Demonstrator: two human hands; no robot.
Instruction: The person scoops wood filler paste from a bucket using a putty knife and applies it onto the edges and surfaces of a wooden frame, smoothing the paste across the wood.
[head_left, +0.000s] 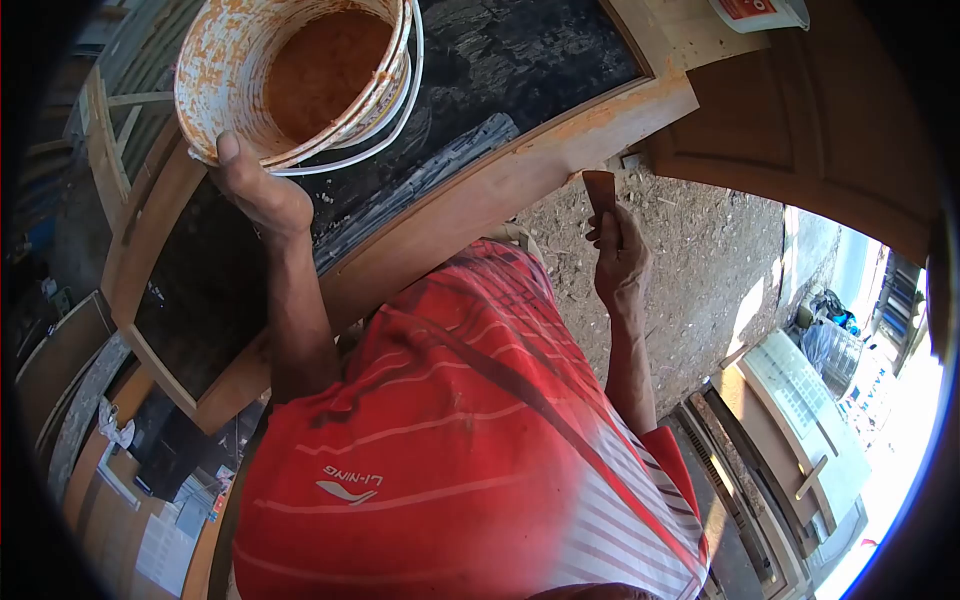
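My left hand (262, 198) grips the rim of a white plastic bucket (222, 75), its thumb over the edge. The bucket is tilted toward me, its wall smeared orange, and orange-brown paste (330, 70) lies inside. In my right hand (622, 255) is a small flat putty knife (599, 190), coated brown, its wide end pointing up. That end is close to the edge of a wooden frame (480, 210); whether they touch I cannot tell. Orange smears mark the frame's upper right part. The handle of the putty knife is mostly hidden by my fingers.
A dark panel (520, 60) fills the space inside the frame. Brown panelled wood (800, 140) stands at the upper right, near a white container (760, 14). Bare dirt ground (690, 230) shows below. Boards (790, 430) are stacked at the lower right.
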